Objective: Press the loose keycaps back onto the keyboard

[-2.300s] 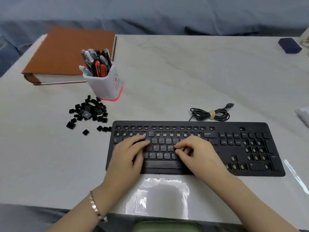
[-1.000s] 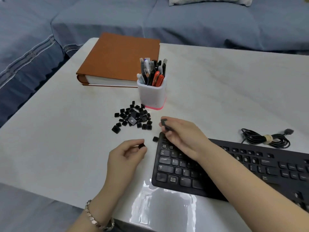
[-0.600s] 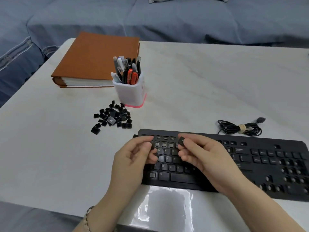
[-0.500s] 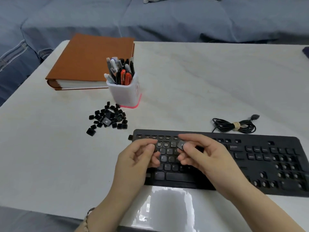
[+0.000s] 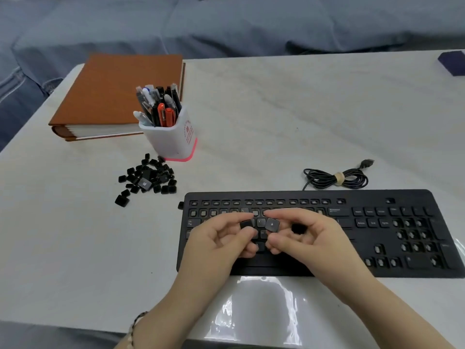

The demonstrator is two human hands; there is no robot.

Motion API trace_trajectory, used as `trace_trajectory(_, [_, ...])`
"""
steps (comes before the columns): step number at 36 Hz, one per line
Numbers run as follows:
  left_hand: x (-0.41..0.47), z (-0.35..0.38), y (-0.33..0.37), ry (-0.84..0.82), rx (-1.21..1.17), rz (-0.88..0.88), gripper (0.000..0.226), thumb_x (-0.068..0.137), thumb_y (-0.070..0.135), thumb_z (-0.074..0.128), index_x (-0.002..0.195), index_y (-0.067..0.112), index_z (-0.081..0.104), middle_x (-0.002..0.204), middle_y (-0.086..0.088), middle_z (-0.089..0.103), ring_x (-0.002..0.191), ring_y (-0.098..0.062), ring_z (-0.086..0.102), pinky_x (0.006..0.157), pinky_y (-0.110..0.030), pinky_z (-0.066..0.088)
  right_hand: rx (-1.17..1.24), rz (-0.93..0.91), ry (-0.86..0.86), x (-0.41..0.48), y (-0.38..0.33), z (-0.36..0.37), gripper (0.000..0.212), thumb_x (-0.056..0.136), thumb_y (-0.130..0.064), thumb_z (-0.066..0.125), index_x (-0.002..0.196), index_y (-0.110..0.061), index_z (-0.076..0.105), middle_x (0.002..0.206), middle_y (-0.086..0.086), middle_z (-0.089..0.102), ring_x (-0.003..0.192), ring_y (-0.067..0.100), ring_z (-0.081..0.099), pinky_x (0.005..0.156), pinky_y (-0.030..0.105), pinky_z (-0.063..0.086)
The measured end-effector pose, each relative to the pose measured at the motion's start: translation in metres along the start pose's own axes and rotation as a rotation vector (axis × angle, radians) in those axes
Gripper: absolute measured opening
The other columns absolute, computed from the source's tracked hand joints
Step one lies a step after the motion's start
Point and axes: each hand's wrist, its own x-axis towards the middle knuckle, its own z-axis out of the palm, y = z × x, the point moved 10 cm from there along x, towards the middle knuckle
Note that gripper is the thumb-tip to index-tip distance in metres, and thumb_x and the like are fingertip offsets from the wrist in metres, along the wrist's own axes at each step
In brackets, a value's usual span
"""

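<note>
The black keyboard lies at the table's near edge with many keycaps off, mainly in the top rows and number pad. My left hand pinches a black keycap over the letter rows. My right hand pinches another keycap with an arrow mark between thumb and forefinger; a dark piece shows inside its curled fingers. A pile of loose keycaps lies to the left of the keyboard, and one keycap sits at the keyboard's top-left corner.
A white pen holder full of pens stands behind the pile. A brown binder lies at the back left. The coiled USB cable rests behind the keyboard. A dark blue box sits at the far right edge.
Both hands went to the keycap pile, each took a keycap, and came back over the keyboard's letter rows. They now hold the two keycaps close together.
</note>
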Motion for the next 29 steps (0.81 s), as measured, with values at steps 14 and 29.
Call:
trace_trajectory(14, [-0.001, 0.007, -0.032, -0.015, -0.011, -0.170, 0.015, 0.089, -0.003, 0.056, 0.091, 0.006, 0.068, 0.058, 0.000, 0.064, 0.051, -0.006, 0.058, 0.054, -0.018, 0.052, 0.031, 0.175, 0.069, -0.009, 0.030, -0.027, 0.025, 0.080, 0.011, 0.059, 0.091, -0.010, 0.068, 0.067, 0.007, 0.052, 0.056, 0.010, 0.057, 0.056, 0.017, 0.049])
trace_trajectory(29, [0.001, 0.069, -0.061, -0.179, 0.130, -0.216, 0.018, 0.085, -0.009, 0.058, 0.086, 0.008, 0.065, 0.055, -0.001, 0.065, 0.046, -0.007, 0.060, 0.049, -0.016, 0.050, -0.461, 0.190, 0.375, -0.050, 0.048, -0.171, 0.025, 0.077, -0.011, 0.072, 0.094, -0.025, 0.060, 0.063, -0.007, 0.059, 0.069, 0.010, 0.056, 0.072, 0.019, 0.042])
